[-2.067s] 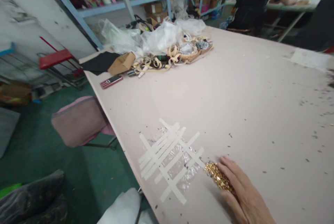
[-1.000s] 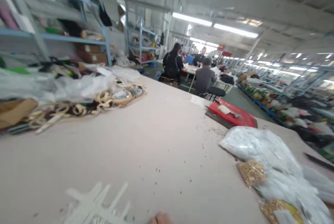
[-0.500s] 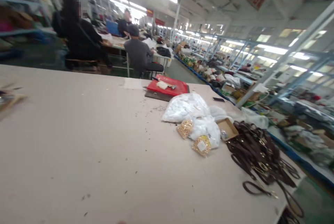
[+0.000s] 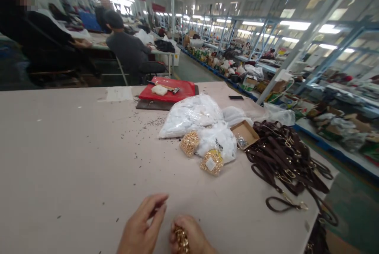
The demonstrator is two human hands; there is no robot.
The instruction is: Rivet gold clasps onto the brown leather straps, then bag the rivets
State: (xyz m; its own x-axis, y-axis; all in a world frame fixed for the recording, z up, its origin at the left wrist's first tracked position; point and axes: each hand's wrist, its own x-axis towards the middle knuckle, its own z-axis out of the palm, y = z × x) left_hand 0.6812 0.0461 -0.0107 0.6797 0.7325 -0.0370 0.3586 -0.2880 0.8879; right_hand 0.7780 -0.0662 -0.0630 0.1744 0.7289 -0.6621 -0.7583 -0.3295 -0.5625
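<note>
Low in the view, my right hand (image 4: 191, 232) is curled around a heap of small gold metal fittings (image 4: 181, 240); their exact kind is too small to tell. My left hand (image 4: 145, 224) is just left of it, thumb and fingers apart, holding nothing. Both hands are over the pale table (image 4: 89, 167). Beyond them lie two clear bags of gold pieces, one (image 4: 189, 143) against the white plastic bags and a labelled one (image 4: 211, 163) nearer me. A large white plastic bag (image 4: 194, 114) bulges behind them.
At right lies a pile of dark brown straps (image 4: 281, 155) with gold clasps, beside a small cardboard box (image 4: 244, 133). A hammer (image 4: 168, 87) rests on a red pad (image 4: 185, 90) at the far edge, with a phone (image 4: 236, 98) to its right. Seated co-workers (image 4: 127, 49) are beyond.
Both my hands have come into view at the bottom, the right one with gold fittings in it. My view has turned right, so the table's things sit further left.
</note>
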